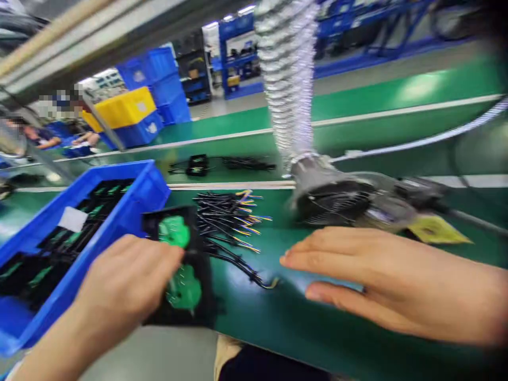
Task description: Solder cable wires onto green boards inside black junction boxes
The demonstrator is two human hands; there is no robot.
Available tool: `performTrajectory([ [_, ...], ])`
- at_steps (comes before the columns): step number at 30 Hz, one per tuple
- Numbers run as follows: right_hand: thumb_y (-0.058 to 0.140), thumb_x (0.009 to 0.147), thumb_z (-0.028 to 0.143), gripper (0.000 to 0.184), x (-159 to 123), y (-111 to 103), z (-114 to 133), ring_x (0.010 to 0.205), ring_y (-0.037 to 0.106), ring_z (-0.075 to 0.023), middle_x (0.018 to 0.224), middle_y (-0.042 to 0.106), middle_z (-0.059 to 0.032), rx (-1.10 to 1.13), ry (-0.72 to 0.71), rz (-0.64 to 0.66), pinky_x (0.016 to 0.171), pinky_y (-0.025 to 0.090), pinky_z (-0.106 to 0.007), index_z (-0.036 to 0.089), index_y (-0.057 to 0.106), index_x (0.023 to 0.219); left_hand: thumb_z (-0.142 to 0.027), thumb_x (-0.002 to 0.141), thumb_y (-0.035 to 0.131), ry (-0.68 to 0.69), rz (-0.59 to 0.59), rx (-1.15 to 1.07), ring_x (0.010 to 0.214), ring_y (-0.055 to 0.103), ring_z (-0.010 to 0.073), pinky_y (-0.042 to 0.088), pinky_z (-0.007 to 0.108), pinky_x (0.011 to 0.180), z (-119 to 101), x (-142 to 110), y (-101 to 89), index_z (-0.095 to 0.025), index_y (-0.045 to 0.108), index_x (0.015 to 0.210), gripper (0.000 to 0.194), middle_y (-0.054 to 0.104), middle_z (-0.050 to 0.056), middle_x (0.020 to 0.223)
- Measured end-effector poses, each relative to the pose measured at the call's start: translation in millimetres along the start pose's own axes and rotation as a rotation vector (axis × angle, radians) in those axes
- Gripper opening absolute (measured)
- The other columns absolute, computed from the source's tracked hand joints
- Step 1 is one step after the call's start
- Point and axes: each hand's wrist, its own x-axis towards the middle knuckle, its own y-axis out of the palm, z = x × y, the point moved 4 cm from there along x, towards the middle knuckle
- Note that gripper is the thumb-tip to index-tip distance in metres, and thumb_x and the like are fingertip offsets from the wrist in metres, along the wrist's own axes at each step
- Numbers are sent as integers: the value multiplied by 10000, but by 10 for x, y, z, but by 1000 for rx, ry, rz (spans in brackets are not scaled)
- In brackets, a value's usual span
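My left hand (127, 275) is closed on the edge of a black plastic housing with green circuit boards (184, 288), at the front edge of the green work surface. Just beyond it lies a bundle of black cables (222, 211) with stripped coloured wire ends. A few black leads (238, 262) run from beside the housing toward the middle. Over the surface to the right, my right hand (357, 270) has its fingers stretched out, thumb apart, with nothing in it. My left hand hides part of the housing.
At left stands a blue bin (159, 180) of similar black parts, with a white paper piece (72, 219) on top. A grey fan unit (333, 198) under a silver duct (288, 79) sits behind my right hand, near a yellow card (438, 229). Another person's arm (47, 142) shows far left.
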Motion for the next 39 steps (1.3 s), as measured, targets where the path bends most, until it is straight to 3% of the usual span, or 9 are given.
performTrajectory([
  [6,518,952,276,200,-892,-76,-178,816,702,-156,938,736,-25,27,167,-98,677,588,-242,248,632,1114,-105,926,479,667,-44,-430,664,532,161,397,330,634,-1491,1164,1062,-174,648,728,270,592,23,681],
  [8,530,930,214,182,-1174,75,-268,804,706,-167,915,738,-32,24,225,-150,679,593,-257,240,639,1074,-109,935,460,902,-74,-469,733,559,161,414,328,693,-1786,1402,1378,-186,674,741,299,638,44,739],
  [11,491,911,122,205,-1444,292,-391,861,693,-182,949,730,-53,31,302,-194,744,591,-300,222,643,1006,-144,929,512,1021,-106,-472,810,576,148,429,305,772,-1994,1646,1664,-221,684,749,260,677,29,831],
  [16,489,878,79,293,-1534,503,-507,976,609,-195,1127,690,-91,139,382,-88,859,541,-351,174,622,1121,-142,959,484,928,-176,-509,922,601,164,460,313,814,-1826,1614,1647,-202,683,886,220,698,36,1026],
  [19,533,897,131,236,-1474,630,-515,893,554,-192,1048,702,-69,90,360,39,796,501,-329,179,651,1096,-138,965,462,524,-167,-611,972,621,165,496,302,791,-1424,1458,1598,-223,653,1090,243,696,53,1091],
  [21,543,906,163,167,-1439,723,-499,820,516,-190,916,698,-55,41,349,90,736,463,-317,184,680,997,-97,935,469,202,-165,-653,932,639,164,520,298,774,-1156,1296,1588,-241,663,1072,278,696,54,1035],
  [24,523,908,145,174,-1429,827,-462,751,470,-183,772,646,-46,21,376,78,665,406,-305,181,689,871,-78,890,529,-50,-91,-715,878,651,155,548,275,758,-972,1038,1606,-239,689,989,247,683,46,961],
  [31,488,927,121,217,-1454,925,-373,748,439,-180,776,612,-50,-31,442,24,643,358,-302,174,698,929,-85,888,536,-65,34,-842,841,651,150,551,272,741,-1104,839,1682,-226,697,956,225,692,38,926],
  [39,551,874,92,223,-1305,722,-530,828,472,-195,879,622,-54,-94,303,96,678,329,-329,222,708,784,-87,887,535,-48,44,-887,838,650,157,546,294,738,-1140,895,1697,-221,698,960,224,700,49,949],
])
